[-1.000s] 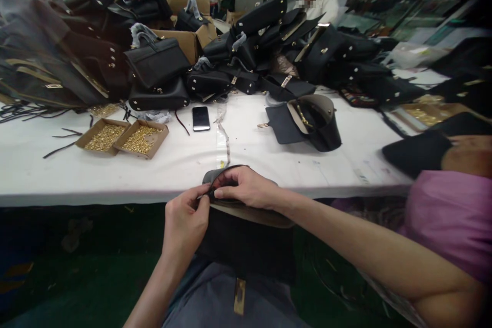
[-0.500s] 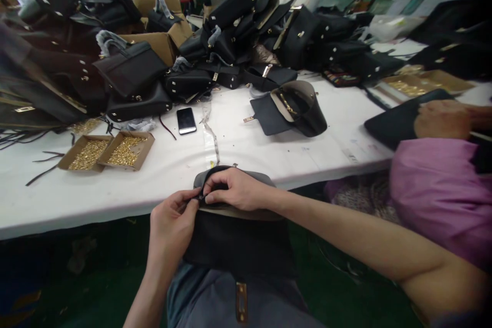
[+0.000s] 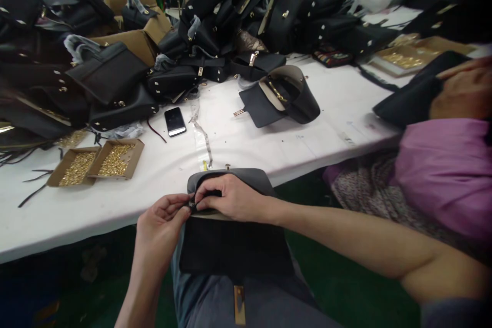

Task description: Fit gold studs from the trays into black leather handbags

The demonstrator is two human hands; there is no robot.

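A black handbag (image 3: 234, 246) rests on my lap against the table edge, its flap hanging toward me with a gold clasp plate (image 3: 239, 305) at the tip. My left hand (image 3: 163, 220) pinches the bag's left upper edge from outside. Fingers of my right hand (image 3: 226, 197) reach over the opening and grip the same corner from within. A small shiny metal piece shows between the fingertips, too small to name surely. Much of the bag's inside is hidden by my right hand.
Two cardboard trays of small gold fittings (image 3: 115, 160) and a phone (image 3: 175, 122) lie on the white table (image 3: 161, 174). Another open black bag (image 3: 284, 96) lies ahead, before piled handbags (image 3: 111, 72). At right, a co-worker's hand (image 3: 461, 92) rests on a dark piece.
The view has shifted slightly, so the table things sit a little further left. Both my hands keep their hold on the bag's corner. The co-worker's hand has moved slightly right.
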